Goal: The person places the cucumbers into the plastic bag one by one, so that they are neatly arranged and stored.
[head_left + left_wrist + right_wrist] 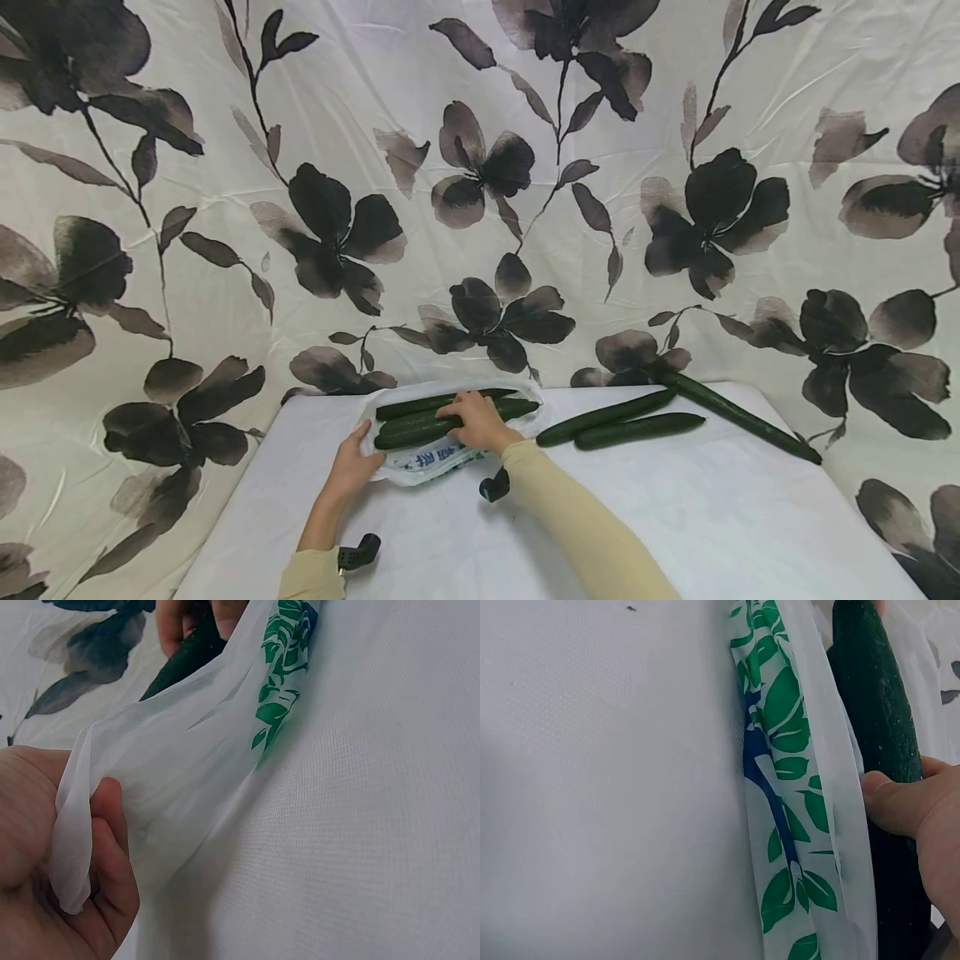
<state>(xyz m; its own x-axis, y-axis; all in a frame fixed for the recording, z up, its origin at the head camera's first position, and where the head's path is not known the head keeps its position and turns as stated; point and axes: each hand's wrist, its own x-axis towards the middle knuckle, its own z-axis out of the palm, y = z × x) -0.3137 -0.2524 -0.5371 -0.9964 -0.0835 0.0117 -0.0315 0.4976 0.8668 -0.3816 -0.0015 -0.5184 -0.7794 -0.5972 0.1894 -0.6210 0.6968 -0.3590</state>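
A white plastic bag [420, 473] with green leaf and blue print lies at the back of the table, its mouth spread wide. Dark green cucumbers [397, 411] lie side by side within it. My right hand [480, 422] reaches over the bag and grips the front cucumber [877, 697], thumb on its near side in the right wrist view. At the bag's left end, my left hand [352, 460] holds the gathered edge of the plastic, with curled fingers [112, 862] around it in the left wrist view.
Right of the bag, two cucumbers [637, 431] lie close together on the white-covered table [720, 517]. A longer, thin cucumber [742, 417] slants toward the table's right edge. Behind hangs a cloth [600, 275] with dark flowers.
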